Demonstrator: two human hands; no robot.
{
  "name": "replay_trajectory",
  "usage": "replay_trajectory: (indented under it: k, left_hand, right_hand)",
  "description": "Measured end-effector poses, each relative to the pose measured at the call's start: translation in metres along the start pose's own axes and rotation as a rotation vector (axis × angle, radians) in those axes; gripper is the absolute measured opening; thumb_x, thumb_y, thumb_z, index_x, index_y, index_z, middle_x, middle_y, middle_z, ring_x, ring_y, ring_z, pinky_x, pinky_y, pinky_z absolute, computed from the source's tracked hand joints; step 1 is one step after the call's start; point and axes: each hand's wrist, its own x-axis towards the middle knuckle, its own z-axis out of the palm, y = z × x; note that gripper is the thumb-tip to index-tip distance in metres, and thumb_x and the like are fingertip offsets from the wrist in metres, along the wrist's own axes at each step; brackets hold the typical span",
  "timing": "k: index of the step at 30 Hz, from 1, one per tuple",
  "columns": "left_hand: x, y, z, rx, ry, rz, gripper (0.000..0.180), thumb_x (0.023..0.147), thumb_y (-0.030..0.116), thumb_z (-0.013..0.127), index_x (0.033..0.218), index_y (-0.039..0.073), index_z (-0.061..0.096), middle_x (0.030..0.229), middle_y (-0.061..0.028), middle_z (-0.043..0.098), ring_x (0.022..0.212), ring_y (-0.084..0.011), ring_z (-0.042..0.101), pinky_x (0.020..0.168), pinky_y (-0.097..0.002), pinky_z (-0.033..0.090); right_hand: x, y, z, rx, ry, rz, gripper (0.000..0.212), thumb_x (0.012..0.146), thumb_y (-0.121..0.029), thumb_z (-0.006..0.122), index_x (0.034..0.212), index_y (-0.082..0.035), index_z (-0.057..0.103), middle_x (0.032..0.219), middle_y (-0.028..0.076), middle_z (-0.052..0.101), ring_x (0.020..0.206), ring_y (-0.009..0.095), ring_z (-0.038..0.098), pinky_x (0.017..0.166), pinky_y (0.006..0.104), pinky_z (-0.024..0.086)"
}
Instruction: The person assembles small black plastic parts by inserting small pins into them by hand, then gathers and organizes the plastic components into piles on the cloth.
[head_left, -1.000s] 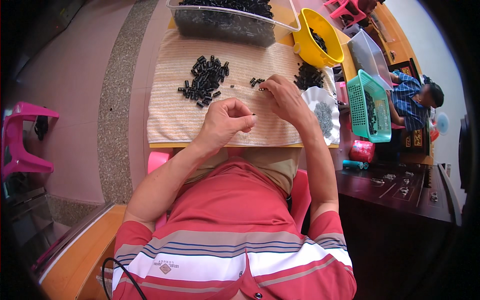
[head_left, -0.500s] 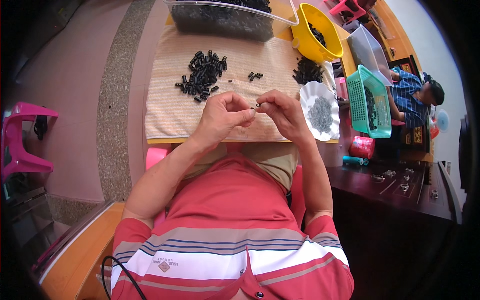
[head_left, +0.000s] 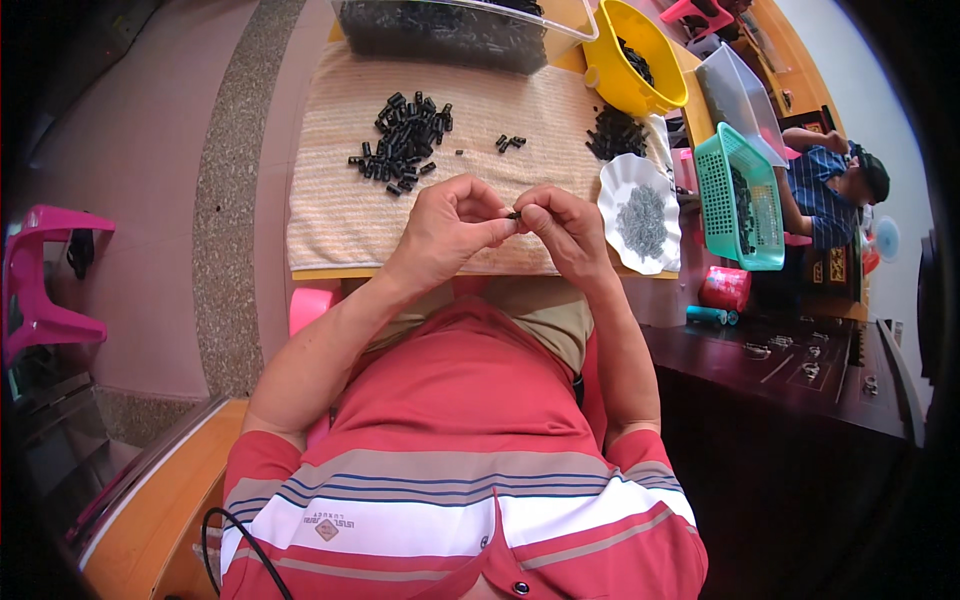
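My left hand (head_left: pixel 455 222) and my right hand (head_left: pixel 562 228) meet fingertip to fingertip over the near part of a striped cloth (head_left: pixel 330 220). A small black part (head_left: pixel 514 215) is pinched between both sets of fingers, mostly covered by them. Beyond my left hand lies a heap of short black cylindrical parts (head_left: pixel 405 140). Several more black pieces (head_left: pixel 510 143) sit apart in the middle of the cloth. To the right of my right hand is a white scalloped dish (head_left: pixel 612 185) holding fine greyish clear pieces (head_left: pixel 645 222). Behind it is a pile of small black parts (head_left: pixel 615 133).
A clear bin (head_left: pixel 440 45) full of black parts stands at the far edge. Right of it are a yellow tub (head_left: pixel 600 85), a translucent box (head_left: pixel 740 100) and a green basket (head_left: pixel 765 225). Another person (head_left: pixel 830 190) sits at the right. A pink stool (head_left: pixel 55 275) stands at left.
My fingertips have come together, closing the small gap between them, so the black parts they held apart now meet. The person at the right has raised an arm.
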Motion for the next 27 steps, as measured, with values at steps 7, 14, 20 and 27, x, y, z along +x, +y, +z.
replay_trajectory:
  k: [7,14,20,27]
  left_hand:
    - [-0.002,-0.001,0.002,0.054,0.046,0.047,0.017,0.088,0.0,0.076,0.097,0.002,0.062,0.089,-0.0045,0.071,0.079,-0.009,0.066,0.071,-0.0234,0.054]
    - [-0.008,0.002,0.007,0.389,0.117,0.156,0.018,0.088,0.001,0.076,0.091,0.003,0.058,0.084,-0.0008,0.068,0.08,-0.005,0.064,0.07,-0.0214,0.052]
    - [-0.007,0.002,0.006,0.433,0.135,0.155,0.02,0.087,0.001,0.077,0.087,0.004,0.057,0.081,0.001,0.066,0.077,-0.0037,0.062,0.066,-0.0204,0.05]
    - [-0.001,-0.002,-0.001,0.248,0.087,0.077,0.019,0.086,0.002,0.077,0.088,0.003,0.058,0.082,-0.0021,0.068,0.076,-0.0059,0.064,0.066,-0.0213,0.051]
  right_hand:
    - [0.001,-0.004,0.004,-0.162,0.023,-0.081,0.011,0.098,-0.008,0.065,0.095,0.001,0.067,0.082,0.006,0.068,0.076,0.012,0.063,0.07,0.0263,0.052]
    - [0.002,-0.004,0.013,-0.26,0.091,-0.061,0.009,0.095,-0.007,0.069,0.089,0.0,0.069,0.075,0.009,0.067,0.069,0.015,0.062,0.063,0.0302,0.048]
    - [-0.001,-0.005,0.016,-0.288,0.126,-0.025,0.008,0.094,-0.008,0.07,0.092,0.0,0.071,0.075,0.01,0.065,0.069,0.018,0.062,0.063,0.0312,0.048]
    - [-0.005,0.0,0.018,-0.327,0.161,-0.229,0.01,0.094,-0.003,0.067,0.102,0.002,0.07,0.089,0.014,0.067,0.074,0.023,0.065,0.067,0.0321,0.051]
